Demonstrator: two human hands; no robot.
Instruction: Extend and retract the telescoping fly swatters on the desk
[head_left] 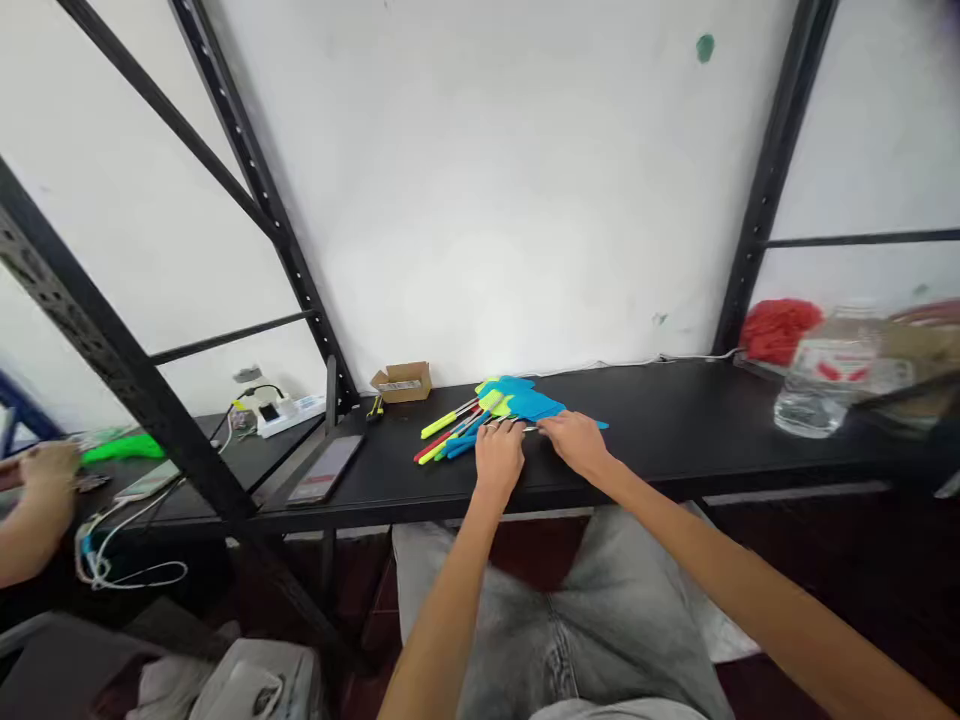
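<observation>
Blue and yellow tools (496, 402) lie heaped; left hand (500, 455) and right hand (574, 442) curl fingers at their edge, grip unclear.

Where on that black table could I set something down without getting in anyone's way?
The widest bare stretch of the black table lies between the right hand and the clear bottle. A narrower strip lies between the phone and the bright-handled pile. The middle is crowded: the left hand and right hand are both at that pile.

blue pieces (536, 405): partly hidden by hands (574, 440) | bottle (829, 375): blurred | box label (400, 385): unreadably small | co-worker's arm (37, 515): cut by left edge
</observation>
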